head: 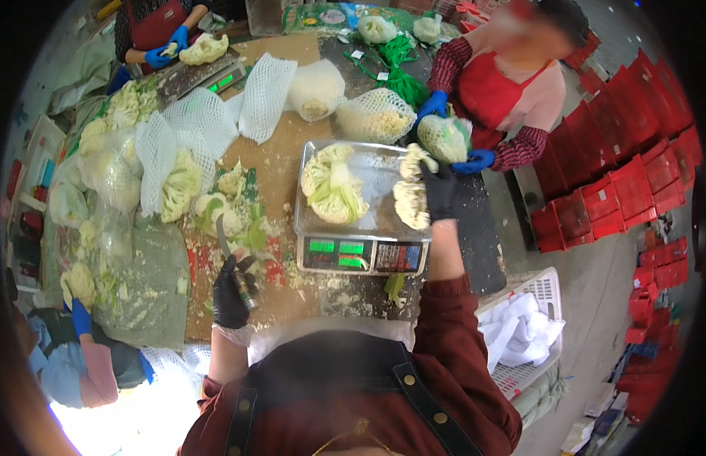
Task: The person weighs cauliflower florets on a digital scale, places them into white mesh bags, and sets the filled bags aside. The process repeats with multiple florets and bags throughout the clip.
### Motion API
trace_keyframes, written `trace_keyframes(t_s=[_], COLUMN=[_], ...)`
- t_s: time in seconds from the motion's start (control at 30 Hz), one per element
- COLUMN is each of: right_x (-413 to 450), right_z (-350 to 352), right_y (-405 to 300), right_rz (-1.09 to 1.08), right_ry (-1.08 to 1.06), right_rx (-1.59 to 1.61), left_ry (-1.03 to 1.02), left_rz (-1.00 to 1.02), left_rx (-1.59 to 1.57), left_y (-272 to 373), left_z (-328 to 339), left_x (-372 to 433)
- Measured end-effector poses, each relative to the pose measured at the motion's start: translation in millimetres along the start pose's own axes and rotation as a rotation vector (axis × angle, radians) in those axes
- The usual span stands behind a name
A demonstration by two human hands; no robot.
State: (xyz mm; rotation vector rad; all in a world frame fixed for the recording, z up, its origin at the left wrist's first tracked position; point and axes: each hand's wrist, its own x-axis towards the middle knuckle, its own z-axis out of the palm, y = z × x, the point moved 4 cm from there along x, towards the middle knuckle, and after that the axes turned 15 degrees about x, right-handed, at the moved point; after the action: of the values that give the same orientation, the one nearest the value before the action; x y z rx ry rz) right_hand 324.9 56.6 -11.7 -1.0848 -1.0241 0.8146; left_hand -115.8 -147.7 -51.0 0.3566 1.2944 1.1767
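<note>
My left hand (234,293), in a black glove, grips the handle of a curved knife (223,233) whose blade points up and away from me. My right hand (440,191), also gloved in black, is at the right side of the scale's metal tray (381,222), its fingers on a small cauliflower piece (412,162). Another cauliflower piece (410,204) lies just left of that hand. A larger cut cauliflower (334,185) with pale green leaves rests on the tray's left part. Below the tray, the digital scale's panel (361,255) has lit green displays.
Netted cauliflowers (378,117) lie beyond the scale, near a co-worker's blue gloves (472,162). Trimmed leaves and cauliflower (230,214) are left of the scale. Two more co-workers stand at the left. A white basket (552,285) holds white netting at right; red crates (609,199) stand behind.
</note>
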Motion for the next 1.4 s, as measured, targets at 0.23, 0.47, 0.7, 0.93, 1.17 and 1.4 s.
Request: trace_keyframes(t_s=[0.23, 0.47, 0.7, 0.93, 1.17, 1.4], right_x=[-152, -305, -334, -314, -289, -283], right_z=[64, 211, 281, 235, 178, 152], right_y=[-90, 8, 56, 1, 18, 47], right_rz=[0.280, -0.051, -0.455, 0.160, 0.303, 0.096], right_ry=[-0.540, -1.421, -1.394, -1.011, -0.828, -0.831], right_rx=[0.278, -0.227, -0.374, -0.110, -0.487, -0.617], left_ry=[0.131, 0.123, 0.255, 0.213, 0.037, 0.286], left_rz=[0.081, 0.184, 0.230, 0.376, 0.604, 0.746], left_rx=[0.093, 0.080, 0.100, 0.013, 0.339, 1.633], left_y=[-15, -13, -6, -19, -29, -68], left_z=[-45, -70, -103, -64, -73, -154], left_x=[-16, -25, -35, -33, 3, 5])
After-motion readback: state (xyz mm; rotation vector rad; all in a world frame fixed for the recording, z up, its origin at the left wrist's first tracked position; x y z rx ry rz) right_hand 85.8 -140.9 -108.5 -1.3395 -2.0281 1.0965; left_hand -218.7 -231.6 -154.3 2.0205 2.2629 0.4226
